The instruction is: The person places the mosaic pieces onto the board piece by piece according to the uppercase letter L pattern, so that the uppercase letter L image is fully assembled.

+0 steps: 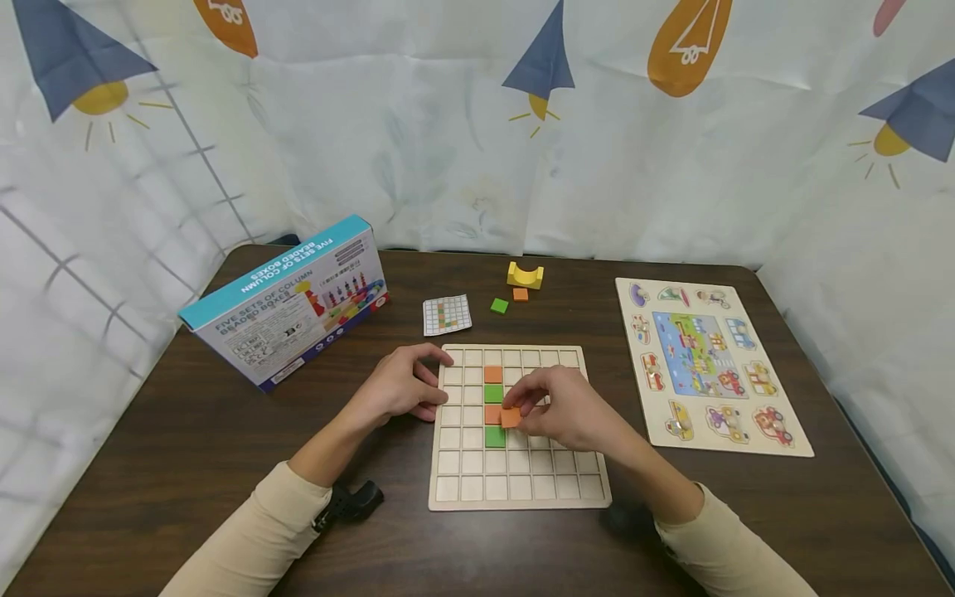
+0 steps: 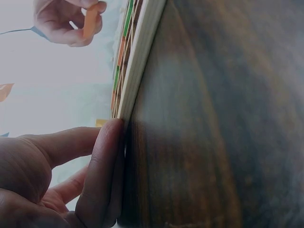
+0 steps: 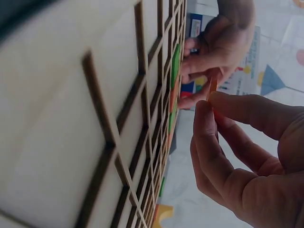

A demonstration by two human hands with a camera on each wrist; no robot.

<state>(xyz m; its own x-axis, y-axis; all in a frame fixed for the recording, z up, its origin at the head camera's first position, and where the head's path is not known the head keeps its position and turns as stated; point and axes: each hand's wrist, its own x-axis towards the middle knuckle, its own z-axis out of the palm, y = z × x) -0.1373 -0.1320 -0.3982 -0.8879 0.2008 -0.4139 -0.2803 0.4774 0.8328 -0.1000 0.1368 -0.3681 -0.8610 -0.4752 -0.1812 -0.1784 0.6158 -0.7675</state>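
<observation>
A pale wooden grid board [image 1: 520, 489] lies on the table. One column of it holds an orange tile [image 1: 493, 375], a green tile [image 1: 493, 394], another orange tile [image 1: 492, 414] and a lower green tile [image 1: 495, 436]. My right hand [image 1: 570, 408] pinches an orange square tile [image 1: 511, 418] just over the board, beside that column; the right wrist view shows the tile [image 3: 213, 88] edge-on between thumb and fingers of the hand [image 3: 256, 166]. My left hand [image 1: 403, 384] touches the board's left edge, its fingers [image 2: 102, 161] straight against the side in the left wrist view.
Behind the board lie a small pattern card [image 1: 447, 315], a loose green tile [image 1: 499, 306], a loose orange tile [image 1: 520, 294] and a yellow arched block [image 1: 525, 275]. A large box [image 1: 298, 307] stands at the left. A picture puzzle board [image 1: 712, 365] lies at the right.
</observation>
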